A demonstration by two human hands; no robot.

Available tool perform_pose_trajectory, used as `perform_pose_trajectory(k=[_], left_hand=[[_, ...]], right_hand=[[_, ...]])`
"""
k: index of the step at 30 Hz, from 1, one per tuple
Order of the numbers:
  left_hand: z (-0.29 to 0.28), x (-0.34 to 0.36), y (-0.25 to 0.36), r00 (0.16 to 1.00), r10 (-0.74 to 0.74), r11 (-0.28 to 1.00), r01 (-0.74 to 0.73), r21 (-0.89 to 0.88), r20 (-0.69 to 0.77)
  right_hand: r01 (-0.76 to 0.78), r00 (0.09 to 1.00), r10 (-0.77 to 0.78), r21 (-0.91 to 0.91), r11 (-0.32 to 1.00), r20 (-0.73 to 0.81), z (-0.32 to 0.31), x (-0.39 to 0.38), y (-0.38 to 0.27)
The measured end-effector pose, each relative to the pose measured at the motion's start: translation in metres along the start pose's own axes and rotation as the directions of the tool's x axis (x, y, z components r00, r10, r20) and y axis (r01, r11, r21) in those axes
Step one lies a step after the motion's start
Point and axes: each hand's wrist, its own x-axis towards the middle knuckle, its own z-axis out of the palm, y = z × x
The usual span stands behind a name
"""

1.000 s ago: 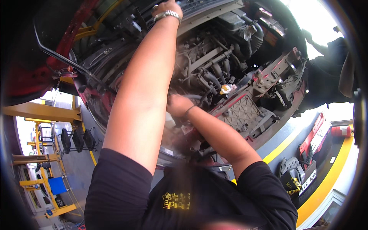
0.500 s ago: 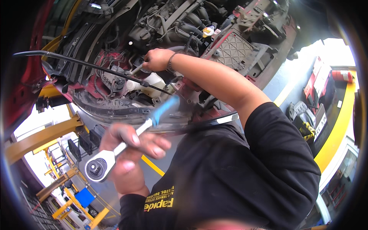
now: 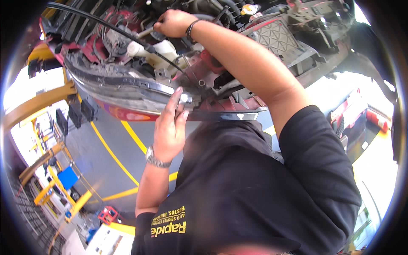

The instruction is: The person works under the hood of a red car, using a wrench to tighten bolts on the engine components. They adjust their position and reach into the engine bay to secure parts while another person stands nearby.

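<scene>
Your right hand (image 3: 173, 23) is clenched around a metal tool handle (image 3: 144, 32) deep in the engine bay, above the white reservoir (image 3: 163, 51); a dark band sits on that wrist. The handle pokes out left of your fist, just above the reservoir's cap (image 3: 132, 49). Your left hand (image 3: 170, 125) is released, fingers (image 3: 174, 100) straight and pressed flat against the lower edge of the headlight (image 3: 123, 91), below and left of the reservoir, holding nothing. A silver watch (image 3: 156, 159) is on that wrist. A thin black rod (image 3: 106, 25) arcs across the bay, passing just left of the reservoir. Yellow floor lines (image 3: 112, 155) run well below the headlight.
</scene>
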Motion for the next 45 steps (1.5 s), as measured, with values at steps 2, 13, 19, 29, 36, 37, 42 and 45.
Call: perform_pose_trajectory(k=[2,13,19,29,36,37,42,45], left_hand=[[0.02,0.01,-0.003,0.996,0.031,0.999,-0.029,0.024,-0.085],[0.034,0.043,0.014,0.995,0.021,0.925,0.019,0.38,-0.1],[0.038,0.05,0.022,1.0,-0.018,0.881,0.028,0.471,-0.024],[0.062,0.042,0.045,0.995,-0.058,0.711,0.098,0.696,-0.081],[0.06,0.051,0.063,0.98,-0.198,0.624,0.14,0.769,-0.018],[0.06,0.053,0.064,0.986,-0.163,0.646,0.119,0.754,-0.016],[0.064,0.056,0.066,0.979,-0.183,0.721,0.192,0.666,-0.085],[0.069,0.056,0.066,0.951,-0.276,0.706,0.3,0.642,-0.14]], right_hand=[[0.033,0.999,-0.033,-0.016,0.999,-0.017,0.001,0.0,0.001],[0.0,1.0,-0.003,0.178,0.984,0.016,-0.011,-0.011,0.001],[-0.014,0.999,0.003,0.23,0.973,0.047,-0.02,-0.017,0.0],[0.111,0.99,-0.123,0.153,0.982,0.072,-0.023,-0.018,0.006],[-0.026,0.992,0.01,0.119,0.993,0.128,-0.009,-0.003,0.001],[-0.033,0.991,0.017,0.117,0.993,0.133,-0.008,-0.001,-0.001],[-0.029,0.991,0.015,0.105,0.994,0.132,-0.003,0.004,-0.004],[-0.026,0.992,0.011,0.117,0.993,0.123,-0.003,0.004,-0.004]])
